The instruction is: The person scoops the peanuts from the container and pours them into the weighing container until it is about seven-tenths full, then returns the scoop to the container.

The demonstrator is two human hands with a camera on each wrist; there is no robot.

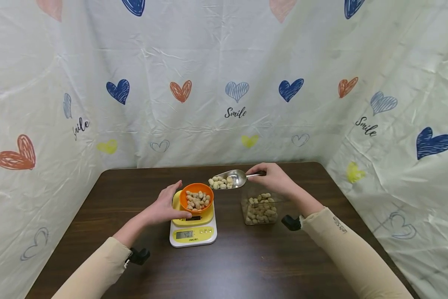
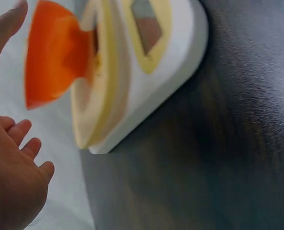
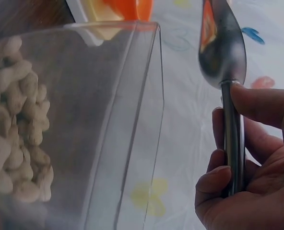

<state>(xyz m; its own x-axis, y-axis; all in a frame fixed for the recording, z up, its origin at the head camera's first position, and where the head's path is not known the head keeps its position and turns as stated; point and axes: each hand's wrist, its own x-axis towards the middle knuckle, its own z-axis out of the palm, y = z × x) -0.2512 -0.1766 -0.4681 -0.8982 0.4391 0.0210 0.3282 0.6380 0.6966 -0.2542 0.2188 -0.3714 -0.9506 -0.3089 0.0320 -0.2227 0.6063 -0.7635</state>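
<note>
An orange bowl (image 1: 197,186) with unshelled peanuts (image 1: 197,202) in it stands on a yellow-and-white kitchen scale (image 1: 209,236) with a lit display. Around the bowl's left side my left hand (image 1: 165,206) is spread, thumb in front and fingers behind. In the left wrist view, a gap shows between its relaxed fingers (image 2: 32,147) and the bowl. My right hand (image 3: 257,158) grips the handle of a metal scoop (image 1: 239,177), fingers curled round it and thumb along the top. Peanuts (image 1: 221,182) lie in the scoop, whose tip is just right of the bowl.
Below my right forearm stands a clear plastic box (image 3: 137,120), partly filled with peanuts (image 3: 19,134). Everything is on a dark wooden table (image 1: 238,265), with a white heart-printed curtain (image 1: 209,124) behind it and at both sides.
</note>
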